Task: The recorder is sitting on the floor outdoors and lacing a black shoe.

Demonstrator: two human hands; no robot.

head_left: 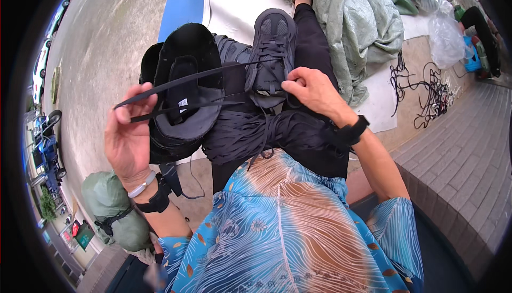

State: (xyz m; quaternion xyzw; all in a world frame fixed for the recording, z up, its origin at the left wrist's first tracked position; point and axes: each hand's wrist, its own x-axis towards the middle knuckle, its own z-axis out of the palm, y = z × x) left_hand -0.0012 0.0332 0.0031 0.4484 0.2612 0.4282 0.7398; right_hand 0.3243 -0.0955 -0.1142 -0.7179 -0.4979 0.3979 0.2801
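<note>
A dark grey lace-up sneaker rests on my lap, toe pointing away and laces partly threaded. My left hand is raised at the left, thumb and fingers closed on a flat dark shoelace. One strand of it stretches right to the sneaker's eyelets; a lower strand trails toward my lap. Beside the sneaker's right edge, my right hand pinches thumb and forefinger together; what lies between them is hidden. A tied bundle of dark shoelaces lies across my thighs. Left of the sneaker are stacked black shoe uppers.
A grey-green tarp lies beyond my right leg, with tangled dark cords on the ground farther right. A blue sheet is at the far left. A green bundle sits by my left elbow. A brick ledge runs along the right.
</note>
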